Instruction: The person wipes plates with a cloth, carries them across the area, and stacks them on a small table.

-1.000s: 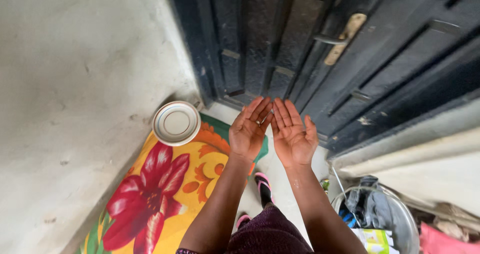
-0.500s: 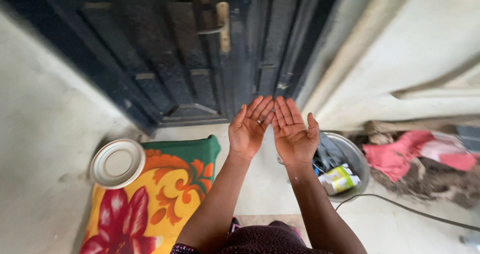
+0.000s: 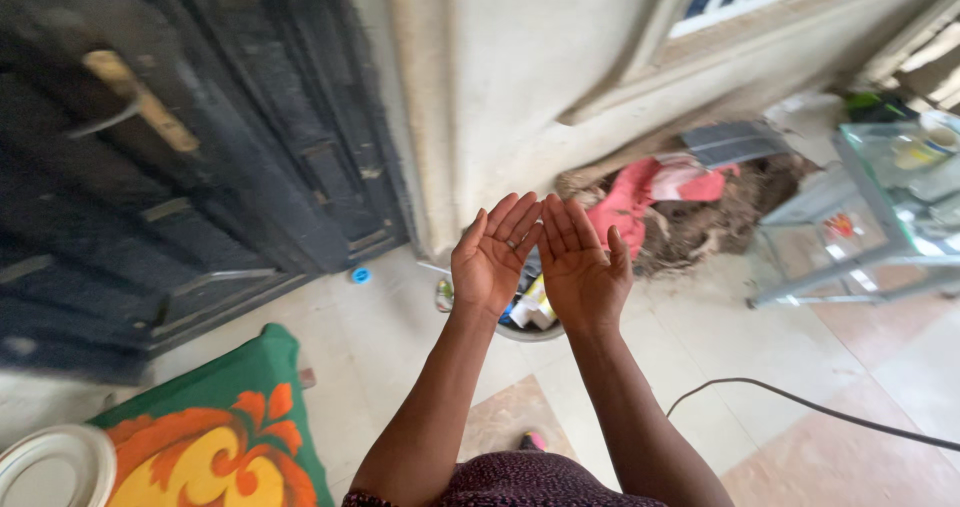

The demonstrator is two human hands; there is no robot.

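While both palms face up, nothing is held: the hands are side by side, empty.
Forearms: both rise from the bottom edge, bare, converging upward; dark maroon garment at the bottom between them.
Left hand (image 3: 492,260): palm up, fingers (image 3: 516,217) spread loosely and tilted toward the other hand; a ring shows on one finger; holds nothing.
Right hand (image 3: 580,267): palm up, fingers (image 3: 570,219) straight, slightly fanned, thumb out to the side; holds nothing.
Hand relation: inner edges nearly touching at the fingertips, a narrow gap lower down; both at the same height, neither further forward.
Nearest thing: metal basin (image 3: 520,329) on the floor, directly below and behind the hands, mostly hidden by them; bottles inside (image 3: 530,307). Well apart from the hands, no contact.
Long axis: fingers point away from the body toward the wall.
Floor left: green-orange floral mat (image 3: 225,437), white round plate (image 3: 50,467) at its corner, far from the left hand.
Floor right: black cable (image 3: 800,402) curving across tiles.
Further: dark metal door (image 3: 150,167) with lever handle (image 3: 125,107) at left; pink cloth on a pile of debris (image 3: 640,197) by the wall; glass-topped stand (image 3: 880,197) at right.
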